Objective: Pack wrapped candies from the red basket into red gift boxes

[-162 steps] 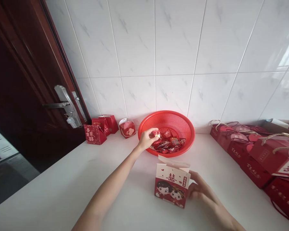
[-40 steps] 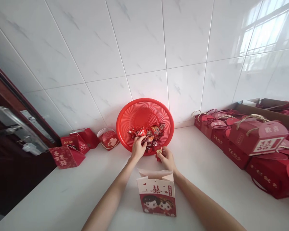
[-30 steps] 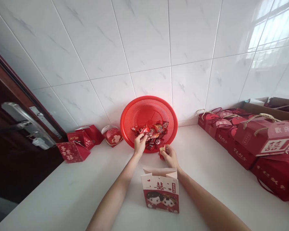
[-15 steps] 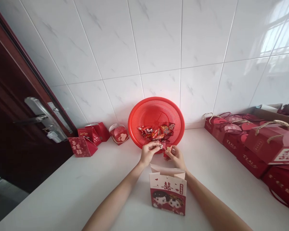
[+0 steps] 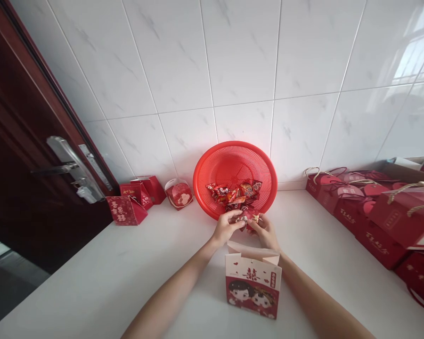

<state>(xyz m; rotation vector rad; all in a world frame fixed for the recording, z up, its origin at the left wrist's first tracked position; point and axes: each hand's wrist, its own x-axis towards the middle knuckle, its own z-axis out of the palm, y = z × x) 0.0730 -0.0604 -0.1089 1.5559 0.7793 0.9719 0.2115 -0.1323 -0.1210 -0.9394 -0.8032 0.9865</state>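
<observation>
One shiny red-and-white wrapped packet [image 5: 244,219] is pinched in the left hand [image 5: 226,229], thumb against fingers, and just beside it the right hand [image 5: 266,231] clamps a small red packet with yellowish print [image 5: 256,218]! They're close together over the near rim of the round red plastic mesh basket [image 5: 233,162], where more glossy red wrapped packets [image 5: 233,194] lie heaped. Just nearer, the red-and-cream cardboard box [image 5: 252,285] stands upright, top flaps open, on the smooth white counter [image 5: 151,278]. Over on the right, red cardboard carry boxes [image 5: 360,226] with rope handles crowd together, one on top.
</observation>
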